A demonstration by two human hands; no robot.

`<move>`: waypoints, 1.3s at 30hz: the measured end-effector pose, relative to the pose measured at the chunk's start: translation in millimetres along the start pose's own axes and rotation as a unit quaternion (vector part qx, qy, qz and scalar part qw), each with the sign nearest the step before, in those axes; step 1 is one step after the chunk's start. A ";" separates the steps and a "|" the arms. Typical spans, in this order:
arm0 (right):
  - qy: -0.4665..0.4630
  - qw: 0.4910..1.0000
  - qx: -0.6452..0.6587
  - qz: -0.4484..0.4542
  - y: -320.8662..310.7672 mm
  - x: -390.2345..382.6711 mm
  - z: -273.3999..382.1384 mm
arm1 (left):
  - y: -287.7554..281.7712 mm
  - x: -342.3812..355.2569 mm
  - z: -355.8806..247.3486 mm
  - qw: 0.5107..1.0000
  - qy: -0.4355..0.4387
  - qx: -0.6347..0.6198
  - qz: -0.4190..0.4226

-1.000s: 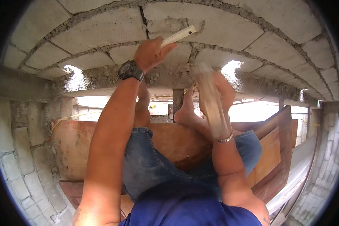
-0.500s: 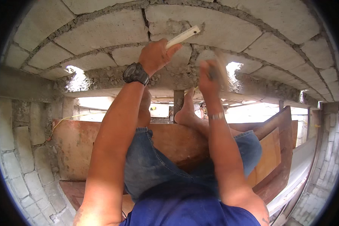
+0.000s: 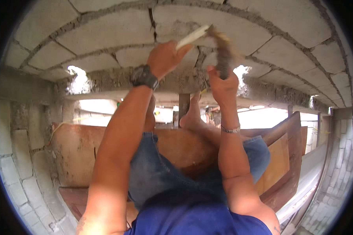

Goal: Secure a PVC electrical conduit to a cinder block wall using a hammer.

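Note:
My left hand (image 3: 166, 58), with a dark wristwatch (image 3: 144, 76) above it, is closed around a white pipe (image 3: 193, 37) that looks like plastic. The pipe slants up to the right across the grey block wall (image 3: 106, 33). To its right, my right hand (image 3: 224, 84) grips a dark-handled, hammer-like tool (image 3: 223, 58). Motion smears the tool's brownish upper part, so its exact kind is unclear. Its top end is at the pipe's upper end; whether they touch I cannot tell.
Rough mortar joints run between the blocks. Bright holes (image 3: 78, 80) break through above a concrete beam (image 3: 117, 84). Below, brown wooden boards (image 3: 80, 154) lie around my jeans-clad legs (image 3: 157, 172), with a framed panel (image 3: 280, 160) at right. Block walls (image 3: 21, 156) stand on both sides.
My right hand has swung the tool so that its upper part now reaches the pipe's end. My left hand keeps its grip, with the pipe in nearly the same place.

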State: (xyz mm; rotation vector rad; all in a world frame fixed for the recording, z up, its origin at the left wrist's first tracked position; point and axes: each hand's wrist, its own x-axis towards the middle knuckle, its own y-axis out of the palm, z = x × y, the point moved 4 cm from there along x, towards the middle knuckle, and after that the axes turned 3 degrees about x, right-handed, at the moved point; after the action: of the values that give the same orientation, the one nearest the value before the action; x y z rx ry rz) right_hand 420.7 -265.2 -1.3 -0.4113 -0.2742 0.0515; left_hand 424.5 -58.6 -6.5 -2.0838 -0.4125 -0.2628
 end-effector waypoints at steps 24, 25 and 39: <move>-0.053 0.989 0.132 -0.050 7.1 22.1 -22.6 | 4.4 4.8 -29.0 0.994 -0.060 -0.057 0.071; -0.076 0.994 0.048 -0.055 8.5 30.0 -26.8 | 8.0 5.8 -33.9 0.994 -0.050 -0.061 0.077; 0.125 0.991 0.048 0.000 -51.8 -41.1 -47.3 | 8.3 -39.9 47.8 0.963 -0.083 0.049 0.253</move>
State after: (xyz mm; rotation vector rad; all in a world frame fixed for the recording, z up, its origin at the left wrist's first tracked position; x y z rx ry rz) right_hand 393.8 -335.2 -32.5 -0.3180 -0.0241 0.0137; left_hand 392.1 -29.1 -51.4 -2.0422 0.0203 0.2317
